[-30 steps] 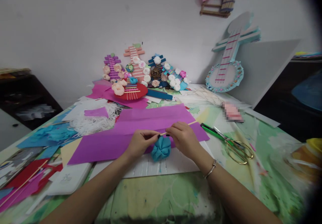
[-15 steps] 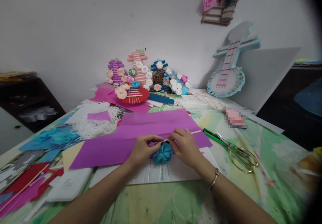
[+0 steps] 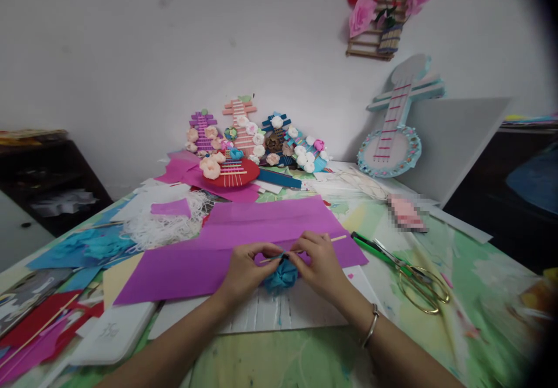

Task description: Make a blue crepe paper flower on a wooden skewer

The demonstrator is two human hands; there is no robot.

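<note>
Between my two hands hangs a blue crepe-paper flower (image 3: 281, 276), its rounded petals pointing down toward a white board (image 3: 261, 312). My left hand (image 3: 250, 269) pinches its upper left edge with thumb and forefinger. At the upper right edge, my right hand (image 3: 317, 260) is pinched on the flower, and a thin wooden stick (image 3: 339, 238) runs out from behind its fingers to the right. Purple paper (image 3: 174, 269) lies under and behind both hands, partly over the white board.
Gold-handled scissors (image 3: 422, 289) and a green cutter (image 3: 364, 244) lie at the right. White paper shreds (image 3: 168, 222), blue paper (image 3: 89, 243) and a white glue gun (image 3: 108, 338) are at the left. Flower-decorated paper instruments (image 3: 231, 173) stand along the wall.
The whole view has tilted slightly, so the table and things sit a little lower. Both hands remain at the flower, whose top edge has shifted slightly between the fingertips.
</note>
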